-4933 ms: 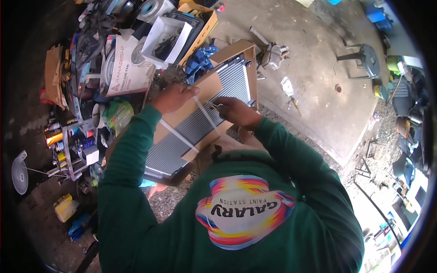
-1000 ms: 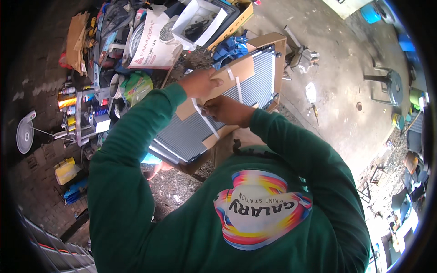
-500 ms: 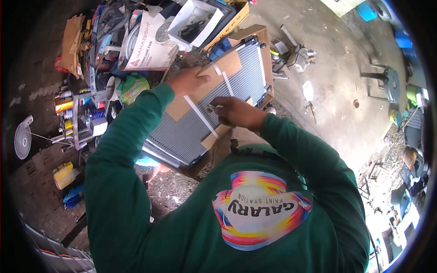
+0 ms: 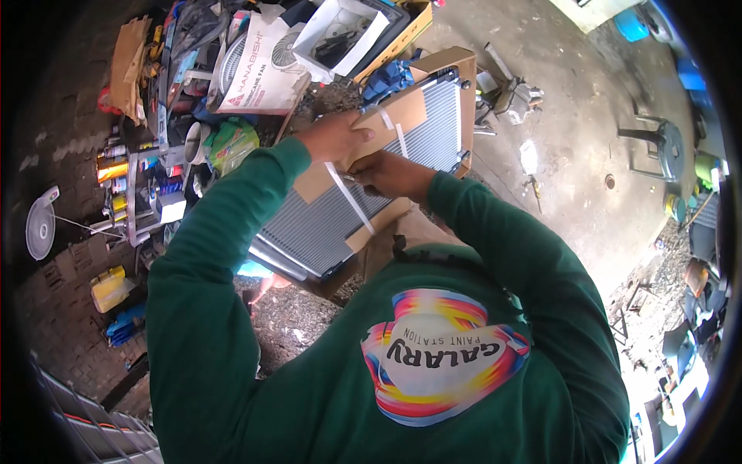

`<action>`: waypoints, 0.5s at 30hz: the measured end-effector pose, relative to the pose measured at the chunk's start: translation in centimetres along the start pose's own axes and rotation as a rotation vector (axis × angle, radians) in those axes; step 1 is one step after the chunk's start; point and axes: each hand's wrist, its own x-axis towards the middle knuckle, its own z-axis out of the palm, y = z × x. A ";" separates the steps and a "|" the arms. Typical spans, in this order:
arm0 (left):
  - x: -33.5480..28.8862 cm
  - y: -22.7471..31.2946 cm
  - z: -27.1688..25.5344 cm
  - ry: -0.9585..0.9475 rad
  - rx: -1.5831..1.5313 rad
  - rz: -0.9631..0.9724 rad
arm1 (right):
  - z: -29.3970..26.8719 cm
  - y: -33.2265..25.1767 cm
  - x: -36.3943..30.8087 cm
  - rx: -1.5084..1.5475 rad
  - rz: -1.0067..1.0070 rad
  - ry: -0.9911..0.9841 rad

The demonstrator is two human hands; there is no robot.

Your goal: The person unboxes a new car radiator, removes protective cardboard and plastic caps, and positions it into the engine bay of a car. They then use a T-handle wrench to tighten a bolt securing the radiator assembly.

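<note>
A finned silver radiator (image 4: pixel 305 232) lies tilted across my lap in a cardboard box (image 4: pixel 468 104). A flat cardboard piece (image 4: pixel 403 117) covers its far long edge, and a white strap (image 4: pixel 354 203) crosses the fins. My left hand (image 4: pixel 334 139) grips the far edge of the cardboard, its thumb on top. Close beside it, my right hand (image 4: pixel 393 176) is closed with its fingertips at the cardboard's near edge by the strap. It pinches something small that its fingers mostly hide.
Beyond the radiator stand a fan box (image 4: pixel 259 69) and a white open box (image 4: pixel 340 39) with dark parts inside. A metal rack (image 4: pixel 139 193) with cans is at the left. Metal parts (image 4: pixel 514 100) lie on the floor at the right, near a dark stool (image 4: pixel 661 147).
My right hand has moved left and away from me, from over the fins to the cardboard's edge near my left hand. The left hand keeps its grip. The view has shifted slightly.
</note>
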 end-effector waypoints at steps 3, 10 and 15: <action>0.7 0.4 0.0 -0.044 -0.016 -0.012 | -0.8 3.3 2.5 -0.508 -0.777 0.135; 0.5 0.0 0.5 -0.027 -0.014 -0.004 | -0.8 -3.4 0.0 0.258 0.206 -0.206; 0.8 0.7 0.8 -0.016 -0.010 -0.006 | 1.3 -4.0 -2.8 0.518 0.374 -0.034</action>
